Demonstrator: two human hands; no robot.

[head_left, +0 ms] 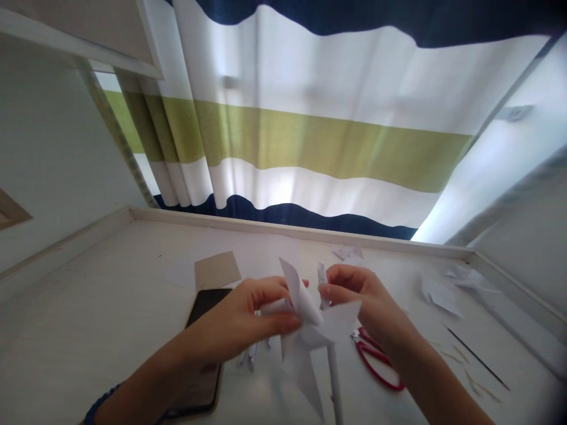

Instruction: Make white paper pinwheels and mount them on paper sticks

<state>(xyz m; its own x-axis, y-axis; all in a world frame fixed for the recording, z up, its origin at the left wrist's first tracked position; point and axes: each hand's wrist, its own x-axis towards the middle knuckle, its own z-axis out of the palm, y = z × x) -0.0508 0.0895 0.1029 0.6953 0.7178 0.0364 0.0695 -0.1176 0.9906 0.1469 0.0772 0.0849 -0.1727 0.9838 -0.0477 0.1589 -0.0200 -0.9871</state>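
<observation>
A white paper pinwheel (pixel 305 336) on a white rolled-paper stick (pixel 334 378) is raised above the table. My left hand (pixel 266 307) is closed on the pinwheel's blades, thumb in front and fingers behind. My right hand (pixel 349 289) pinches a small white rolled piece of paper (pixel 323 283) just behind the right blade. Whether that roll touches the pinwheel I cannot tell. Under my right forearm lies a pair of scissors with red handles (pixel 376 360), partly covered. Beneath my left forearm is a dark phone (pixel 204 378), also partly hidden.
A beige card (pixel 217 270) lies behind the phone. White paper scraps (pixel 443 295) are scattered at the right, near a thin dark stick (pixel 478 359) and several small pale sticks (pixel 472 381). A raised edge (pixel 283 230) runs along the back, below a striped curtain (pixel 310 136).
</observation>
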